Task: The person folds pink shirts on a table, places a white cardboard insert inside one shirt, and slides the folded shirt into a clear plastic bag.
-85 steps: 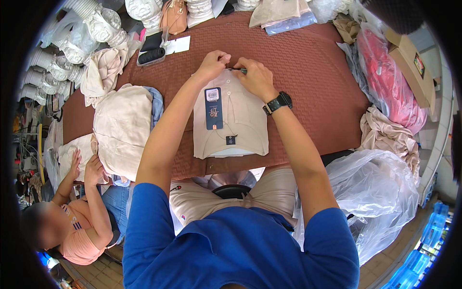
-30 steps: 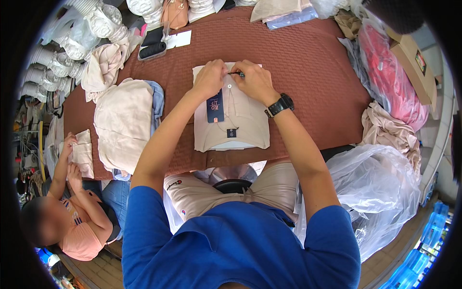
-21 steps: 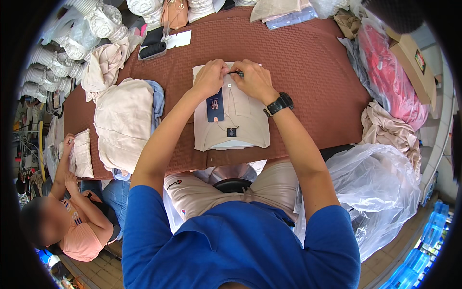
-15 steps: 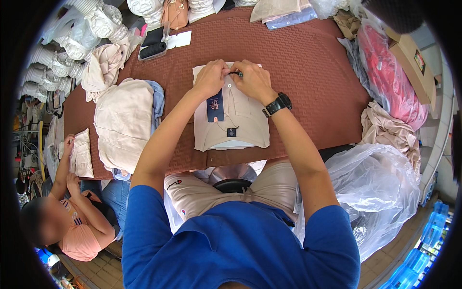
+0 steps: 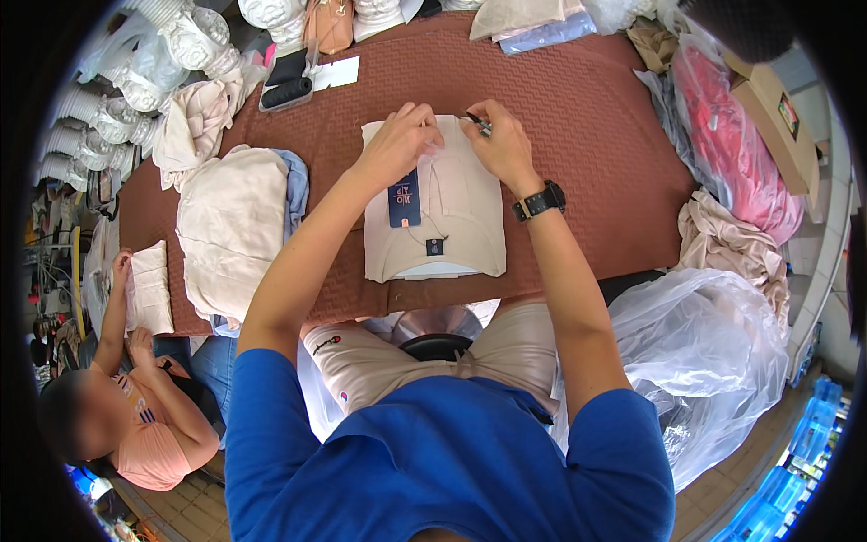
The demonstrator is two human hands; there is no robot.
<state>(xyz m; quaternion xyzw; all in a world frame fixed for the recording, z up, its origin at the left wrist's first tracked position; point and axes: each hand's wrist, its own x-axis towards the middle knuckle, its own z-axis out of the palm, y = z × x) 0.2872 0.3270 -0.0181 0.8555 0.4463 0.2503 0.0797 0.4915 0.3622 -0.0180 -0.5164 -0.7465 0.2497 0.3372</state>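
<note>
A beige shirt (image 5: 470,217) lies neatly folded in front of me on the brown cloth, its button placket running down the middle. A dark blue hang tag (image 5: 405,203) on a cord rests on it, with a small black label (image 5: 434,247) near its lower edge. My left hand (image 5: 400,143) is over the shirt's far part, fingers pinched together at the placket; what is between the fingertips is hidden. Just right of it, my right hand (image 5: 502,149), a black watch on its wrist, is closed around a small black-and-silver tool (image 5: 485,128).
On the left lies a pile of beige clothes (image 5: 230,226); beyond it is a clear pack (image 5: 287,90) with black items. A co-worker (image 5: 163,420) at lower left handles a folded beige garment (image 5: 150,287). Clear plastic (image 5: 704,361) and bagged red clothing (image 5: 722,135) lie on the right.
My right hand has moved right, away from my left hand, and the tool in it now shows more. My left hand stays over the placket, its fingers shifted slightly. The shirt stays put.
</note>
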